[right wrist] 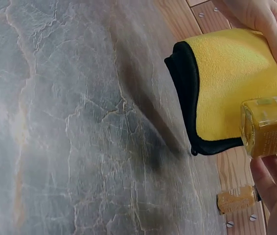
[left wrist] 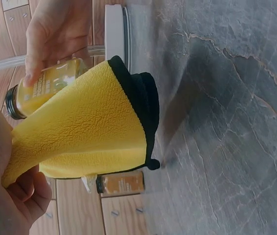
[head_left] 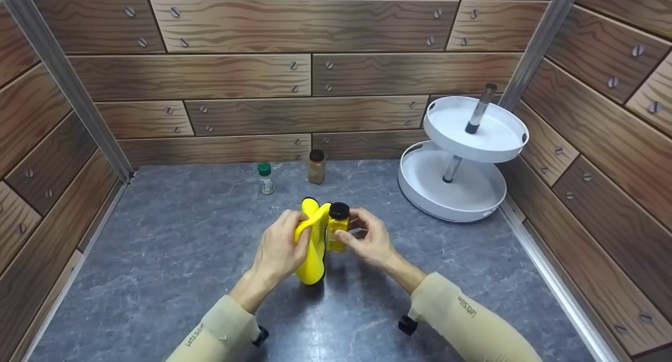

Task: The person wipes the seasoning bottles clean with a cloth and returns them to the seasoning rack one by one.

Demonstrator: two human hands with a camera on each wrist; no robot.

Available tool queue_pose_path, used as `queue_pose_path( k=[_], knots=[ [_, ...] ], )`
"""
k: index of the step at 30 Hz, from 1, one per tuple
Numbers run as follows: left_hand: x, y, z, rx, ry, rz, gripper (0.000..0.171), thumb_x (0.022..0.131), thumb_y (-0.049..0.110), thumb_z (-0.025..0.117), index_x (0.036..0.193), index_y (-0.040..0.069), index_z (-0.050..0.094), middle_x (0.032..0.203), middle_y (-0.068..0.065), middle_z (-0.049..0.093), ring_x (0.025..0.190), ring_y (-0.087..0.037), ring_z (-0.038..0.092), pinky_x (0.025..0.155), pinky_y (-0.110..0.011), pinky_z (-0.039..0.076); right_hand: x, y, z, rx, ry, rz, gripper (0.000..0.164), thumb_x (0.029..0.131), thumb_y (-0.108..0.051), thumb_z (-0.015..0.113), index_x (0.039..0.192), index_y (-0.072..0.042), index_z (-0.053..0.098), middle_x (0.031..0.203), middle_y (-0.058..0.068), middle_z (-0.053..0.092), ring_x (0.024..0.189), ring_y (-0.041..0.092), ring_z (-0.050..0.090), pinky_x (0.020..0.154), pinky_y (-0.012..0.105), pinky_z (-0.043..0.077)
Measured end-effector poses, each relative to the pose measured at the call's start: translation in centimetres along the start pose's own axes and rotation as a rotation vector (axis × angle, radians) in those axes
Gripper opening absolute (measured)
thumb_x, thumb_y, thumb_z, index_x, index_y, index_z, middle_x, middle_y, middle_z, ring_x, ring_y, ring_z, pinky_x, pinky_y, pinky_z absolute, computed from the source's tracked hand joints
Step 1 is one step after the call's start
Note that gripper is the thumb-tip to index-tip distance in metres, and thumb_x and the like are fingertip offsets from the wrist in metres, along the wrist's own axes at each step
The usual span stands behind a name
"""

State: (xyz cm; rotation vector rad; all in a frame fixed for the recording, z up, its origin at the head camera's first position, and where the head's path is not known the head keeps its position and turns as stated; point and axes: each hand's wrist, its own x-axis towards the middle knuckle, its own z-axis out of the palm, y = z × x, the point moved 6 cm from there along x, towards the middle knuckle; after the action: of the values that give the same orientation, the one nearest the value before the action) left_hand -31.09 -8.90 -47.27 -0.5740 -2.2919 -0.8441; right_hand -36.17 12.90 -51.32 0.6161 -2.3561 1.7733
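Note:
In the head view, my left hand [head_left: 282, 245] grips a folded yellow cloth [head_left: 314, 262] with black edging, bunched at the top between thumb and fingers. My right hand [head_left: 374, 240] holds a spice jar [head_left: 337, 228] with a black lid and yellow contents, upright, between thumb and fingers. Jar and cloth are side by side, the cloth on the left; whether they touch I cannot tell. Seen from the left wrist, the cloth [left wrist: 89, 117] hangs above the table and partly covers the jar [left wrist: 48, 85]. The right wrist view shows the jar's clear base [right wrist: 248, 128] in front of the cloth.
Behind the hands stand a small green-capped shaker [head_left: 265, 178] and a black-lidded jar of brown spice [head_left: 316, 167]. A white two-tier round tray [head_left: 451, 207] with a central post is at the back right. Wood-patterned walls [head_left: 310, 73] enclose the grey marbled table [head_left: 173, 236].

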Motion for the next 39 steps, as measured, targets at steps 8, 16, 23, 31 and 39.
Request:
queue_pose_path(
  k=[8, 16, 23, 31, 39],
  knots=[
    [0.3, -0.3, -0.4, 0.024, 0.006, -0.026, 0.015, 0.103, 0.011, 0.076, 0.117, 0.006, 0.071, 0.101, -0.010, 0.072, 0.080, -0.023, 0.071, 0.071, -0.039, 0.065, -0.1, 1.3, -0.7, -0.019, 0.072, 0.057, 0.042, 0.091, -0.007, 0.091, 0.128, 0.002, 0.073, 0.118, 0.022, 0.080, 0.103, 0.027, 0.078, 0.085, 0.025, 0.065],
    [0.4, -1.0, -1.3, 0.023, 0.039, -0.054, 0.015, 0.102, 0.009, 0.076, 0.116, 0.005, 0.070, 0.100, -0.011, 0.071, 0.080, -0.025, 0.069, 0.071, -0.042, 0.064, -0.9, 3.6, -1.0, -0.075, 0.041, 0.055, 0.041, 0.090, -0.006, 0.091, 0.126, 0.003, 0.073, 0.116, 0.022, 0.079, 0.104, 0.034, 0.080, 0.091, 0.042, 0.070],
    [0.4, -1.3, -1.5, 0.018, 0.031, -0.075, 0.016, 0.103, 0.010, 0.076, 0.117, 0.005, 0.070, 0.101, -0.011, 0.071, 0.080, -0.024, 0.069, 0.072, -0.042, 0.065, -1.5, 4.9, -0.6, -0.091, -0.030, 0.076, 0.043, 0.091, -0.005, 0.088, 0.129, 0.005, 0.070, 0.122, 0.025, 0.077, 0.111, 0.042, 0.080, 0.102, 0.054, 0.067],
    [0.3, -1.4, -1.6, 0.032, 0.036, -0.073, 0.015, 0.103, 0.010, 0.075, 0.117, 0.005, 0.070, 0.099, -0.011, 0.070, 0.078, -0.023, 0.068, 0.070, -0.041, 0.064, -2.2, 5.6, -0.2, -0.105, -0.068, 0.044, 0.042, 0.091, -0.003, 0.086, 0.130, 0.003, 0.071, 0.127, 0.025, 0.077, 0.115, 0.044, 0.081, 0.103, 0.045, 0.067],
    [0.2, -1.5, -1.7, 0.034, 0.038, -0.075, 0.015, 0.103, 0.009, 0.076, 0.117, 0.005, 0.070, 0.099, -0.011, 0.070, 0.077, -0.023, 0.067, 0.069, -0.040, 0.063, -2.6, 5.7, 0.0, -0.092, -0.086, 0.023, 0.044, 0.090, -0.002, 0.086, 0.131, 0.002, 0.071, 0.129, 0.024, 0.076, 0.120, 0.046, 0.079, 0.106, 0.050, 0.065]
  ],
)
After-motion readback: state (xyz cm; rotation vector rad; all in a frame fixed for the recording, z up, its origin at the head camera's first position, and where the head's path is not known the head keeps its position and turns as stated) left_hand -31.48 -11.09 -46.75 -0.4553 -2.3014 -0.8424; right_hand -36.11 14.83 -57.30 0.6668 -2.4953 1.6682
